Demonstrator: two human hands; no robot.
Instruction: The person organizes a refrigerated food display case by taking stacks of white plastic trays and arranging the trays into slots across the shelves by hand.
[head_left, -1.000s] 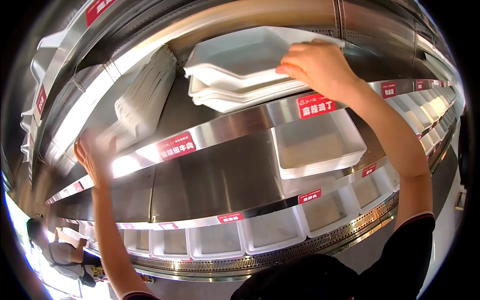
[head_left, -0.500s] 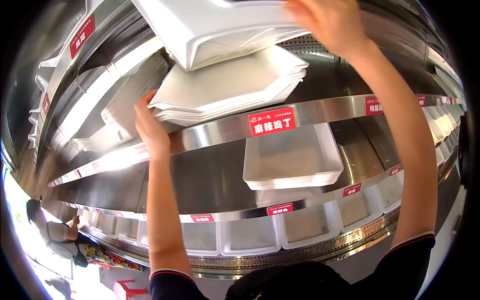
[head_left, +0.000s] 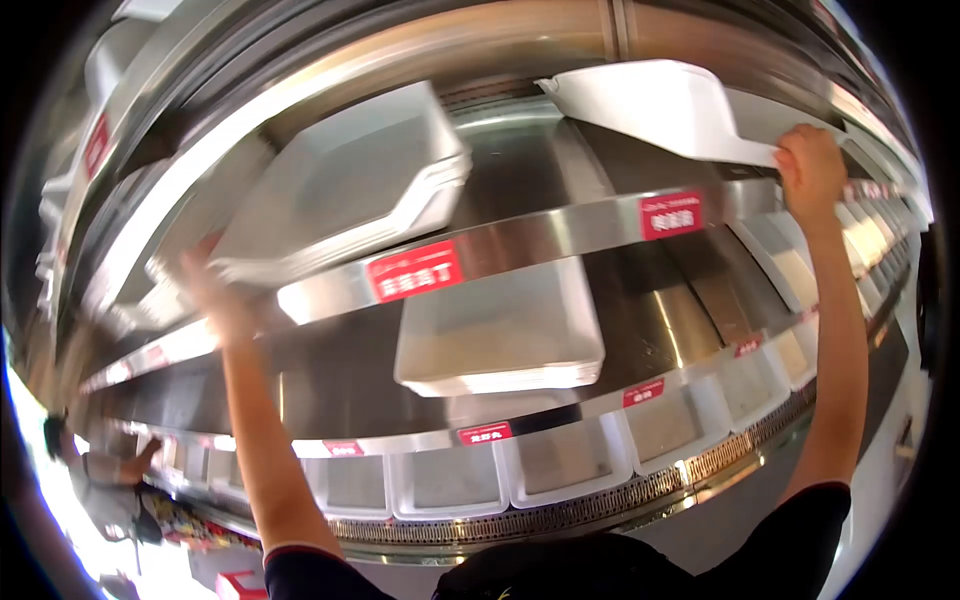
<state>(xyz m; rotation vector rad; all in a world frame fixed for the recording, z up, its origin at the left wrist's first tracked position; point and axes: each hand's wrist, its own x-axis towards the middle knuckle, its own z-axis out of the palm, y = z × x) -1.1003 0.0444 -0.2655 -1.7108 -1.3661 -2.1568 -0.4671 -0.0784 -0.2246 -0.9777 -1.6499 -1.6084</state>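
Held in right hand [head_left: 812,172], fingers [head_left: 790,152] curled on end, apparently for control: white tray [head_left: 650,105]. Nested, presumably saving room, near blurred left hand [head_left: 222,302], grip unclear: stacked trays [head_left: 350,175].

Co-worker [head_left: 106,498] far L; red stool [head_left: 237,586] btm L; red labels [head_left: 672,215] along metal shelf edge [head_left: 560,227].
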